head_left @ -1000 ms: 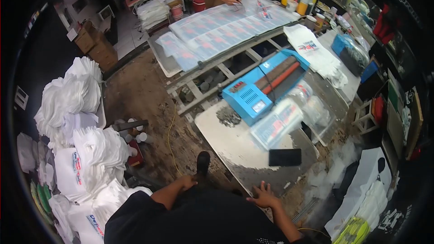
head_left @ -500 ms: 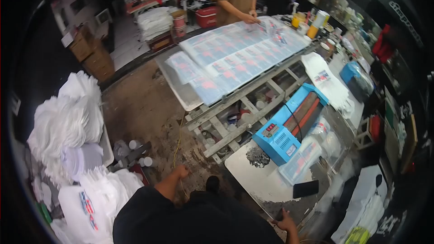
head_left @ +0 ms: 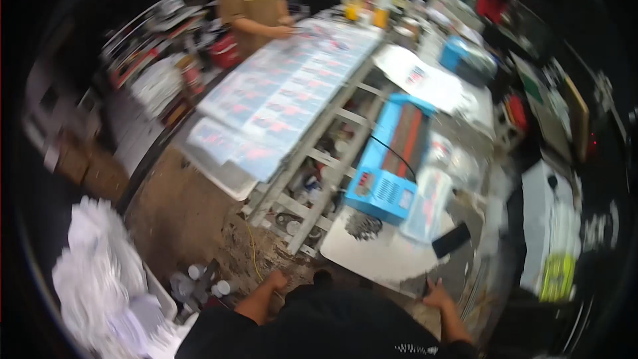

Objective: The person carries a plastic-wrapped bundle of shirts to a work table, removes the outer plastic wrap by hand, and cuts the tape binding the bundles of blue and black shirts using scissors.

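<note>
My left hand (head_left: 278,281) hangs low in front of my body, over the brown floor and near a thin yellow cord (head_left: 255,252); its fingers are blurred. At the near edge of the white, stained table (head_left: 359,252) is my right hand (head_left: 436,294). A small dark shape shows at its fingertips, too blurred to tell if it is held. Just beyond it lies a flat black rectangular thing (head_left: 451,240), like a phone. Farther back on this table sit a blue machine with rollers (head_left: 382,193) and clear-wrapped printed sheets (head_left: 425,206).
A long table bears printed sheets (head_left: 286,106); a co-worker in a brown shirt (head_left: 251,0) stands behind it. A metal frame (head_left: 332,159) runs between the tables. White cloth pieces (head_left: 100,266) are heaped at lower left, beside jars (head_left: 222,287). A printed white cloth (head_left: 425,80) lies beyond the machine.
My view has swung right, so the tables and machine appear farther left and turned. Both my hands stay low, the right still at the table edge.
</note>
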`<state>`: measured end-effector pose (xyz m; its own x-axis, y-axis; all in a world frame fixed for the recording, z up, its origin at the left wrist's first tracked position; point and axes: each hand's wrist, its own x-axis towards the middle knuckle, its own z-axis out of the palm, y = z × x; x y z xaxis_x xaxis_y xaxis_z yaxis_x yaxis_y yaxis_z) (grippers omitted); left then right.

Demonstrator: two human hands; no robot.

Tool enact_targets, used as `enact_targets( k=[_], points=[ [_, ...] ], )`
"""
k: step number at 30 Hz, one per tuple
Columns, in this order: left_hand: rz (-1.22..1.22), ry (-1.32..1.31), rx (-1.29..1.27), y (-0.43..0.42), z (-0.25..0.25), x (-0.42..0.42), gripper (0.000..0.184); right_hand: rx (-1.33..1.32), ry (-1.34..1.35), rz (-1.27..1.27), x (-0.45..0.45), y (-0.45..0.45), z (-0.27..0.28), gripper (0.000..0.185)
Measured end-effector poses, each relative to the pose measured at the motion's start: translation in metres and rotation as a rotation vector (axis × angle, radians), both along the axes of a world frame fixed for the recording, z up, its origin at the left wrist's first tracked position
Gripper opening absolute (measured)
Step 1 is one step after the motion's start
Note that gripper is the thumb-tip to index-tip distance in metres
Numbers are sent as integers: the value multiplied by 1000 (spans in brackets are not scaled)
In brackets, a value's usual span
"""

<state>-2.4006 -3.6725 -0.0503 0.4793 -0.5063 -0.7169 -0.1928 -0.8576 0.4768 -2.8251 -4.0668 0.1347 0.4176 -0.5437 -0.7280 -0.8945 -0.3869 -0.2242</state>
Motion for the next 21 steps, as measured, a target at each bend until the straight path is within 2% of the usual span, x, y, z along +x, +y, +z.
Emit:
enact_targets(
  k=[1, 2, 4, 5, 7, 11, 13, 14, 16, 17, 18, 20, 21],
  points=[
    [59, -27, 12, -6, 18, 3, 46, 1, 25, 9, 5, -1, 5, 124],
    [-41, -9, 38, -7, 25, 5, 46, -3, 43, 44, -5, -6, -15, 121],
    [196, 66, 6, -6, 34, 16, 43, 12, 131, 23, 10, 2, 19, 113],
    [142, 69, 18, -5, 34, 20, 43, 35, 164, -18, 15, 3, 25, 111],
    [-57, -101, 71, 4, 34, 22, 38, 61, 193, -72, 19, 8, 32, 110],
    [-128, -63, 174, -15, 84, 9, 39, -5, 115, -91, 18, 18, 34, 106],
    [-132, 120, 121, -22, 80, 8, 42, -35, 100, -139, 14, 24, 34, 105],
    [-186, 123, 119, -22, 64, 8, 42, -37, 88, -128, 14, 24, 32, 104],
    [-119, -28, 102, -21, 19, 16, 44, -40, 77, -162, 12, 26, 32, 103],
    [-234, -75, -38, -29, 30, 14, 45, -37, 81, -142, 13, 25, 33, 102],
    [-269, -77, -44, -40, 43, 9, 45, -34, 82, -118, 14, 24, 34, 102],
    [-242, 54, 57, -66, 70, 1, 44, -16, 86, -144, 16, 21, 40, 101],
    [-174, 94, 68, -70, 66, -1, 44, 6, 94, -133, 16, 21, 43, 101]
  ],
)
